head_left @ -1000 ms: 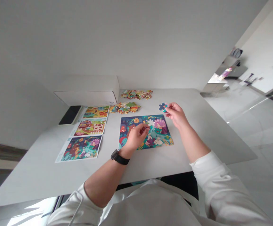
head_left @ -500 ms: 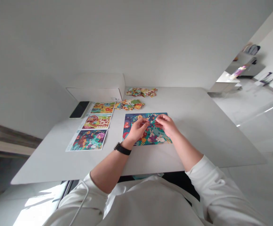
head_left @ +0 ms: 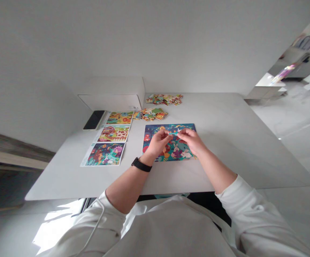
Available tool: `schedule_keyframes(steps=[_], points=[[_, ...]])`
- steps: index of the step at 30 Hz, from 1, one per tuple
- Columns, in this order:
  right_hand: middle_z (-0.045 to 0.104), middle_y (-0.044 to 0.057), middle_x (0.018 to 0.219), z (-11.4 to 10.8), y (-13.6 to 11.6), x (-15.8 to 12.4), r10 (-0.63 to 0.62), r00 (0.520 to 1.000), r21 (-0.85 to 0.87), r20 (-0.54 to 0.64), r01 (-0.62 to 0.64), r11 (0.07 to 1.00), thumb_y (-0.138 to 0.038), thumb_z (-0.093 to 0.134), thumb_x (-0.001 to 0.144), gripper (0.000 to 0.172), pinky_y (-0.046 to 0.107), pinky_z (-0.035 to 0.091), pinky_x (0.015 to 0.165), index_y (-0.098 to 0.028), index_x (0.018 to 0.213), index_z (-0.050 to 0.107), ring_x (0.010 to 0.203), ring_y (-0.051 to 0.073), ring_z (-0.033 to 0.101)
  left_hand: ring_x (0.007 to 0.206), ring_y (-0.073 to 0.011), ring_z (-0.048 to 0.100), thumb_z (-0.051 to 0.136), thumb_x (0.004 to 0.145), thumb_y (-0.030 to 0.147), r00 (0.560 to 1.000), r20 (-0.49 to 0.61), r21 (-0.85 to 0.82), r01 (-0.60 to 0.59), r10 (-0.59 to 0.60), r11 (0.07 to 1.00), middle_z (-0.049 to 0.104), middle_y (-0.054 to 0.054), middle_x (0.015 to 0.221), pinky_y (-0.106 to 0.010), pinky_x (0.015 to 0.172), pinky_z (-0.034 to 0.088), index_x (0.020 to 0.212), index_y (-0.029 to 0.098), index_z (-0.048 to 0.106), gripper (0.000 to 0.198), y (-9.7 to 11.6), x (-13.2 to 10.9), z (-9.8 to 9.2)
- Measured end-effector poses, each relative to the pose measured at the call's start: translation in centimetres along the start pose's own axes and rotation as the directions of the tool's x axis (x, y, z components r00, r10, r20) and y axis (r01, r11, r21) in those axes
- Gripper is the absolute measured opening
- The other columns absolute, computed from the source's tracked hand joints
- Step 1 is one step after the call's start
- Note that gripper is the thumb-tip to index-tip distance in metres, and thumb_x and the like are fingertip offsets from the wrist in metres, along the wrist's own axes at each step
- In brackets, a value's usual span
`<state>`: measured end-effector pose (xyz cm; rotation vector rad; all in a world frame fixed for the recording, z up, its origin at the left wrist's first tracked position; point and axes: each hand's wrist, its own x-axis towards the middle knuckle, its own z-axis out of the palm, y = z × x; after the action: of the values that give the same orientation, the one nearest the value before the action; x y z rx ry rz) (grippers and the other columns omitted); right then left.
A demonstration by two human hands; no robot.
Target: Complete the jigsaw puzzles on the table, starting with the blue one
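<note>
A colourful jigsaw puzzle lies flat on the white table in front of me. Both hands are over its middle. My left hand, with a black watch at the wrist, has its fingers curled and pinches one end of a small blue puzzle piece. My right hand pinches the other end of the same piece, just above the puzzle's surface.
Three picture cards lie in a column to the left of the puzzle. Two heaps of loose pieces sit behind it. A white box and a black phone are at the back left.
My right hand brought the blue piece from the right of the puzzle to its middle, where my left hand now meets it. The camera view shifted slightly.
</note>
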<state>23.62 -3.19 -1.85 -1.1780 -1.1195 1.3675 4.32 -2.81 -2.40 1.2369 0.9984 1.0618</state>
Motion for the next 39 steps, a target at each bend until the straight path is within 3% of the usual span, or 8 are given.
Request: schedule_keyframes(steps=[5,11,22,25,28,32,36,39], points=[[0.071,0.0,0.083,-0.1,0.2,0.1,-0.099,0.995,-0.082,-0.006,0.098,0.992,-0.07,0.086,0.071,0.05,0.032,0.054,0.071,-0.026,0.087,0.069,0.08,0.02,0.066,0.053,-0.0072,0.056,0.088,0.077,0.058,0.999,-0.04,-0.04,0.035,-0.037,0.999,0.062,0.003,0.071,-0.017,0.044,0.047,0.087,0.019,0.059,0.05,0.2,0.0,0.2],[0.066,-0.001,0.074,-0.3,0.5,0.3,-0.149,0.988,-0.142,0.032,0.152,0.978,-0.073,0.082,0.076,0.05,0.031,0.052,0.066,-0.026,0.082,0.067,0.071,0.019,0.061,0.044,-0.0073,0.055,0.084,0.083,0.06,0.995,0.045,0.0,0.091,-0.09,0.996,0.063,0.003,0.069,-0.019,0.04,0.044,0.085,0.018,0.06,0.048,0.3,-0.2,0.0],[0.069,-0.001,0.074,-0.7,0.8,0.3,-0.174,0.978,-0.357,0.116,0.205,0.911,-0.064,0.073,0.088,0.041,0.031,0.053,0.067,-0.025,0.081,0.066,0.069,0.018,0.063,0.05,-0.0097,0.058,0.08,0.087,0.062,1.0,-0.015,0.015,0.012,-0.011,1.0,0.061,0.005,0.068,-0.019,0.042,0.046,0.095,0.021,0.058,0.047,-0.2,0.0,0.1],[0.076,0.004,0.101,-1.0,0.1,-0.1,-0.344,0.93,-0.48,0.133,0.364,0.798,-0.05,0.076,0.089,0.028,0.035,0.058,0.077,-0.026,0.101,0.068,0.085,0.022,0.071,0.052,-0.0102,0.058,0.078,0.087,0.06,0.999,-0.051,0.019,0.005,-0.004,1.0,0.058,0.005,0.065,-0.018,0.044,0.045,0.091,0.021,0.057,0.045,-0.3,0.2,0.0],[0.072,0.009,0.134,-1.4,-0.8,-0.5,-0.52,0.818,-0.56,0.247,0.558,0.612,-0.034,0.08,0.088,0.038,0.042,0.061,0.092,-0.028,0.123,0.066,0.115,0.028,0.071,0.051,-0.0105,0.057,0.076,0.089,0.059,0.998,-0.061,0.017,0.021,-0.02,1.0,0.057,0.005,0.063,-0.018,0.043,0.044,0.089,0.021,0.056,0.043,-0.4,0.3,-0.1],[0.074,0.009,0.131,-1.7,-1.4,-0.6,-0.61,0.688,-0.589,0.393,0.698,0.407,-0.019,0.074,0.091,0.032,0.05,0.055,0.11,-0.029,0.12,0.066,0.128,0.03,0.067,0.047,-0.0106,0.054,0.074,0.092,0.058,0.998,-0.045,0.02,0.043,-0.042,0.999,0.057,0.005,0.062,-0.02,0.042,0.044,0.089,0.022,0.055,0.041,-0.2,0.2,-0.1],[0.076,0.008,0.124,-1.9,-1.5,-0.5,-0.594,0.684,-0.609,0.423,0.7,0.372,-0.017,0.073,0.093,0.025,0.05,0.055,0.111,-0.029,0.115,0.068,0.123,0.029,0.07,0.045,-0.0102,0.053,0.068,0.097,0.056,0.997,-0.044,0.062,0.071,-0.068,0.996,0.059,0.004,0.063,-0.02,0.043,0.042,0.092,0.021,0.058,0.037,-0.3,0.2,-0.1],[0.077,0.008,0.122,-2.6,-1.9,-0.1,-0.588,0.7,-0.621,0.405,0.683,0.386,-0.022,0.076,0.093,0.02,0.048,0.056,0.11,-0.028,0.11,0.07,0.121,0.029,0.071,0.056,-0.0119,0.061,0.061,0.102,0.048,0.997,-0.075,0.127,-0.004,0.014,0.992,0.065,0.0,0.074,-0.021,0.05,0.047,0.1,0.02,0.062,0.029,-0.7,0.3,-0.2]])
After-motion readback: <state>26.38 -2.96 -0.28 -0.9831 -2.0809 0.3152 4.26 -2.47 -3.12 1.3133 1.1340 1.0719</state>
